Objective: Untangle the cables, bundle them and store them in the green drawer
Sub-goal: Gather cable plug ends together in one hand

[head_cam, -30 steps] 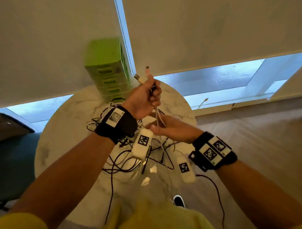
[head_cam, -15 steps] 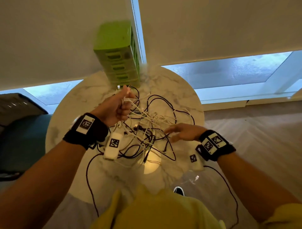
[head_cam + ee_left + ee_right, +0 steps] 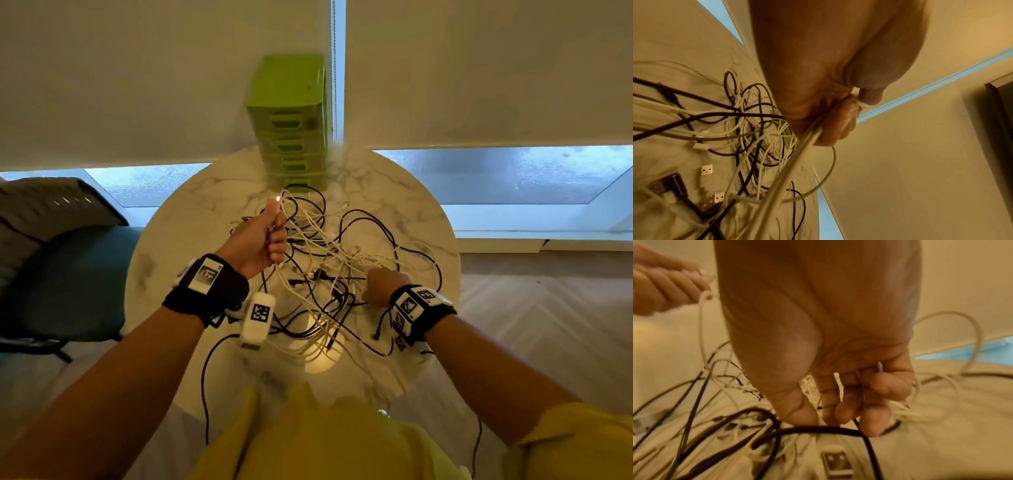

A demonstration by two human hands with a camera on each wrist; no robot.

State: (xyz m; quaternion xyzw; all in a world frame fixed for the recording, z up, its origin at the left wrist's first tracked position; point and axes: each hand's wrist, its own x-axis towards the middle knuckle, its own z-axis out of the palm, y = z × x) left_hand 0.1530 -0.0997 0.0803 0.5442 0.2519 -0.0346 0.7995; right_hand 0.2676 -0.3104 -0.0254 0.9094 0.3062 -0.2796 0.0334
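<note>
A round marble table [image 3: 178,240] stands before a window with pale roller blinds [image 3: 137,75] drawn most of the way down, a strip of glass showing beneath them. Beyond the table's left edge sits a dark teal chair [image 3: 68,281], and pale wooden flooring [image 3: 548,325] runs past its right edge. At the table's far edge, against the blinds, stands the green drawer unit [image 3: 289,120], a tall stack of small drawers, all pushed in.

Across the middle of the table lies the tangle of cables [image 3: 342,260], white and black strands looped over each other, with several USB plugs loose among them. One black strand trails off the table's near edge.

The left hand [image 3: 260,240] is raised above the table's centre-left, between the tangle and the drawer unit, fist closed around white cable strands [image 3: 797,159]; a plug end pokes out above the thumb and the strands run down from the fist into the pile. The left wrist view shows the strands pinched between thumb and curled fingers.

The right hand [image 3: 385,286] is down in the tangle on the table's right half. Its fingers [image 3: 846,412] curl downwards into the strands, with white cable threading between them and a black cable [image 3: 818,430] just under the fingertips; a firm hold is not clear from these views.
</note>
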